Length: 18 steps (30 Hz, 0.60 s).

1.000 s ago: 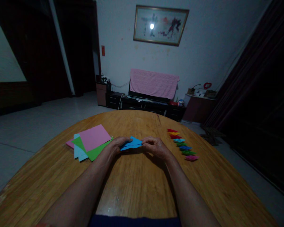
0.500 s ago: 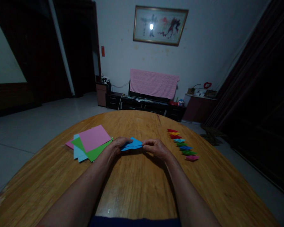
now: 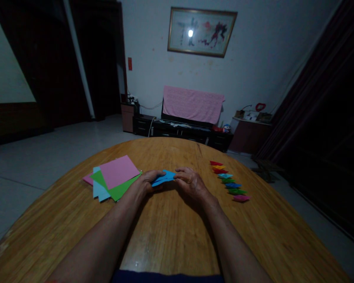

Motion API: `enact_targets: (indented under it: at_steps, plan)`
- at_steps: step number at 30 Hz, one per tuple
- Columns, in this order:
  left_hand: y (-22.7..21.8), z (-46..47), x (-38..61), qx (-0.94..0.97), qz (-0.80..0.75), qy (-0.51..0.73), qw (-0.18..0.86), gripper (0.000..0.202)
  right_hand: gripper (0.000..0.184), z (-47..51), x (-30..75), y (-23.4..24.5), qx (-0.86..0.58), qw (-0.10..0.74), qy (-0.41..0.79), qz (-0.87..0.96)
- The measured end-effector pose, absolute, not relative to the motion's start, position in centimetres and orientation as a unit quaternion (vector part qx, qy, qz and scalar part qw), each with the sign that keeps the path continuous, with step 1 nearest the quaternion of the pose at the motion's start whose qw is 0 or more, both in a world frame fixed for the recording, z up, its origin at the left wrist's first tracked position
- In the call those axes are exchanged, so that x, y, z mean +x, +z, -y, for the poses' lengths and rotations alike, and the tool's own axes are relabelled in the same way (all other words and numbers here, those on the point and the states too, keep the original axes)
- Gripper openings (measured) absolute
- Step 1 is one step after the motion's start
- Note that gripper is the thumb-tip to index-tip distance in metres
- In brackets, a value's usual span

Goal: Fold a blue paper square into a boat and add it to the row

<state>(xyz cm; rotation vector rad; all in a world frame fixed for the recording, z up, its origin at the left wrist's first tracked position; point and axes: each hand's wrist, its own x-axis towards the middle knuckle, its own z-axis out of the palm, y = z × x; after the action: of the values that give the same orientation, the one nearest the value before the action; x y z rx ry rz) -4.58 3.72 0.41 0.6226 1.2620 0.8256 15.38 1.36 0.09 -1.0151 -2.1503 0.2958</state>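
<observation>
A partly folded piece of blue paper (image 3: 164,178) is held between my two hands, just above the wooden table. My left hand (image 3: 149,180) grips its left end, thumb on top and the other fingers underneath, mostly hidden. On the right end, my right hand (image 3: 190,182) pinches the paper between thumb and fingers. Left of my left hand lies a loose pile of coloured sheets, with a pink sheet (image 3: 119,171) on top, a green sheet (image 3: 120,191) beneath it and light blue sheets (image 3: 99,190) under that. To the right, several small folded paper boats (image 3: 232,185) form a slanting row.
The round wooden table (image 3: 171,232) fills the foreground. Beyond its far edge stand a low black cabinet (image 3: 179,133) and a screen covered by a pink cloth (image 3: 193,104). A small stool (image 3: 265,169) is on the floor at the right.
My right hand has shifted slightly left and closer to my left hand, its fingers now further over the blue paper. Less of the paper shows, and its top point looks lower.
</observation>
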Motion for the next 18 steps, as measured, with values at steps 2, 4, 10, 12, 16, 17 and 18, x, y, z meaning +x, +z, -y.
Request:
enact_targets:
  at_steps: [2,4,10,12,16,17,18]
  plan:
    - [0.57,-3.64,-4.54,0.272,-0.563,0.37,0.687,0.015,0.019,-1.29,15.18,0.28,-0.393,0.355,0.095,0.843]
    - [0.62,-3.62,-4.55,0.265,-0.564,0.369,0.689,0.013,0.018,-1.26,15.01,0.47,-0.393,0.351,0.094,0.845]
    - [0.35,-3.73,-4.49,0.275,-0.558,0.37,0.69,0.009,0.018,-1.32,14.65,0.65,-0.392,0.4,0.145,0.816]
    - [0.29,-3.75,-4.43,0.289,-0.561,0.365,0.685,0.009,0.017,-1.38,14.61,0.51,-0.396,0.412,0.168,0.803]
    - [0.41,-3.58,-4.22,0.322,-0.579,0.356,0.659,0.013,0.014,-1.48,14.63,0.03,-0.405,0.416,0.207,0.788]
    - [0.46,-3.53,-4.16,0.336,-0.583,0.349,0.652,0.014,0.013,-1.48,14.65,-0.08,-0.405,0.417,0.214,0.785]
    - [0.49,-3.49,-4.1,0.356,-0.589,0.341,0.64,0.015,0.013,-1.45,14.69,-0.14,-0.404,0.415,0.221,0.785]
